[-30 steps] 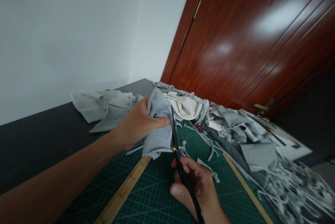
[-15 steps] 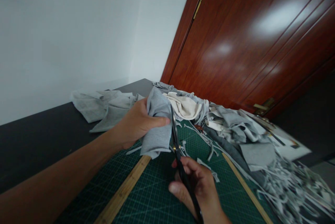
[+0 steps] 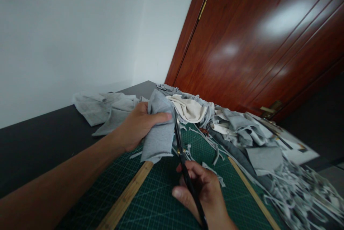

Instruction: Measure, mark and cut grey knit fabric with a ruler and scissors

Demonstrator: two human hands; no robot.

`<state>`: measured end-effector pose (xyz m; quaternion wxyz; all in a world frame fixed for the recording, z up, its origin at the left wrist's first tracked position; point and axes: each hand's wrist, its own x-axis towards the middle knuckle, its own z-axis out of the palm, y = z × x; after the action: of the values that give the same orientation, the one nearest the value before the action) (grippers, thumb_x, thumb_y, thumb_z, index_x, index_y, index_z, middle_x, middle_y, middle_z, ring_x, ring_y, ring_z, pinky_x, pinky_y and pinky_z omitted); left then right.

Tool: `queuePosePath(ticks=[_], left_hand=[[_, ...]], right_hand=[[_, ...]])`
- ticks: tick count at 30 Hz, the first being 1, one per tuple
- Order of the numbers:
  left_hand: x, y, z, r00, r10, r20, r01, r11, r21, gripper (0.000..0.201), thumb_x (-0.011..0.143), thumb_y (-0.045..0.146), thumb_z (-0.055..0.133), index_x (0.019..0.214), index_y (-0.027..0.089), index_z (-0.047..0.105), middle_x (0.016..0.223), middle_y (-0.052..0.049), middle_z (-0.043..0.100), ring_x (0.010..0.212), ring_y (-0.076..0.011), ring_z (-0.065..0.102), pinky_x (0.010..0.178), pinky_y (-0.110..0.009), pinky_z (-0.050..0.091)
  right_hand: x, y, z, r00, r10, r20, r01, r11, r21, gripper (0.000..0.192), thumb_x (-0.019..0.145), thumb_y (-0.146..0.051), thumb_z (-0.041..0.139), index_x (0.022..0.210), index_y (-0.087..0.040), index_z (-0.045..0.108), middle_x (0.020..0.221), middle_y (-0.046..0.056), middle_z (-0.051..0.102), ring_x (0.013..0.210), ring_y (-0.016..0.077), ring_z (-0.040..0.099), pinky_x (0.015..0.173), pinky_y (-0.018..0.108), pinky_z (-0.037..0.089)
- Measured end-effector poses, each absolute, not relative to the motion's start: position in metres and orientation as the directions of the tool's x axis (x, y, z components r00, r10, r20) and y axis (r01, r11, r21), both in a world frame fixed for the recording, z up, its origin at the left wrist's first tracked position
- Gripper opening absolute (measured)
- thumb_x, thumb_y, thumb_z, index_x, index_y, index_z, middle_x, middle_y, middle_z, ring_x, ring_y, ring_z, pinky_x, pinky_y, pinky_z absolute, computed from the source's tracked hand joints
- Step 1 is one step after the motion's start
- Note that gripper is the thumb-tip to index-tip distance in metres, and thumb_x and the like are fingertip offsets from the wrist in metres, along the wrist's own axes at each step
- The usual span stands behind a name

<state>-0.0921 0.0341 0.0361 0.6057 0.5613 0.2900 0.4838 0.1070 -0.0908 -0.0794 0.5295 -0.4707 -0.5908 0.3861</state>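
My left hand (image 3: 140, 125) grips a folded piece of grey fabric (image 3: 159, 140), thumb across its front and fingers behind. The fabric is held up above a green cutting mat (image 3: 158, 197). In my right hand (image 3: 202, 183) is a pair of scissors (image 3: 183, 158) with black handles and a brass-coloured pivot. Their blades point away from me, along the right edge of the fabric. Whether the blades touch the cloth there I cannot tell. Below the fabric, a wooden strip (image 3: 127, 199) lies on the mat.
Grey fabric pieces (image 3: 118, 110) lie on the black table (image 3: 40, 140) at left. Beyond the mat are a cream cloth (image 3: 189, 110) and a grey fabric heap (image 3: 244, 126). Thin cut strips (image 3: 301, 190) pile up at right, near a second wooden strip (image 3: 252, 192). A door (image 3: 249, 36) stands behind.
My left hand and the grey fabric have shifted slightly left, away from the blades. The scissors have moved only a little, and the lower end of the fabric hangs flatter.
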Motion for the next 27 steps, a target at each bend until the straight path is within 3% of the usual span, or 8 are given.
queuePosePath(ticks=[3, 13, 19, 27], left_hand=[[-0.0948, 0.0378, 0.0352, 0.358, 0.918, 0.171, -0.275, -0.071, 0.959, 0.029, 0.06, 0.026, 0.089, 0.083, 0.016, 0.077, 0.078, -0.005, 0.078, 0.068, -0.022, 0.072, 0.065, -0.033, 0.059], [-0.0971, 0.0405, 0.0354, 0.346, 0.913, 0.216, -0.083, -0.2, 0.976, 0.022, 0.067, 0.034, 0.085, 0.076, 0.018, 0.073, 0.072, -0.003, 0.075, 0.063, -0.0198, 0.069, 0.06, -0.031, 0.055], [-0.0949, 0.0394, 0.0339, 0.356, 0.916, 0.184, -0.116, -0.152, 0.981, 0.026, 0.062, 0.032, 0.087, 0.079, 0.016, 0.075, 0.076, -0.005, 0.078, 0.064, -0.0191, 0.068, 0.058, -0.029, 0.052], [-0.0963, 0.0382, 0.034, 0.398, 0.902, 0.166, -0.222, -0.081, 0.972, 0.027, 0.063, 0.022, 0.087, 0.085, 0.014, 0.075, 0.078, -0.004, 0.078, 0.071, -0.0196, 0.07, 0.067, -0.031, 0.055]], right_hand=[[0.1076, -0.0903, -0.0786, -0.007, 0.969, 0.249, 0.154, 0.247, -0.957, 0.053, 0.071, -0.055, 0.101, 0.104, -0.021, 0.077, 0.062, -0.008, 0.053, 0.053, 0.0109, 0.038, 0.049, 0.025, 0.026], [0.1074, -0.0919, -0.084, -0.026, 0.967, 0.252, 0.087, 0.254, -0.963, 0.054, 0.072, -0.056, 0.1, 0.106, -0.022, 0.076, 0.064, -0.008, 0.05, 0.056, 0.0103, 0.038, 0.051, 0.024, 0.027], [0.1063, -0.0912, -0.0827, -0.027, 0.969, 0.246, 0.109, 0.247, -0.963, 0.051, 0.077, -0.058, 0.095, 0.106, -0.021, 0.075, 0.064, -0.007, 0.05, 0.055, 0.0109, 0.038, 0.05, 0.024, 0.027], [0.1071, -0.091, -0.0802, -0.046, 0.966, 0.254, 0.138, 0.258, -0.956, 0.047, 0.081, -0.058, 0.091, 0.105, -0.021, 0.074, 0.064, -0.007, 0.052, 0.053, 0.0107, 0.037, 0.049, 0.025, 0.025]])
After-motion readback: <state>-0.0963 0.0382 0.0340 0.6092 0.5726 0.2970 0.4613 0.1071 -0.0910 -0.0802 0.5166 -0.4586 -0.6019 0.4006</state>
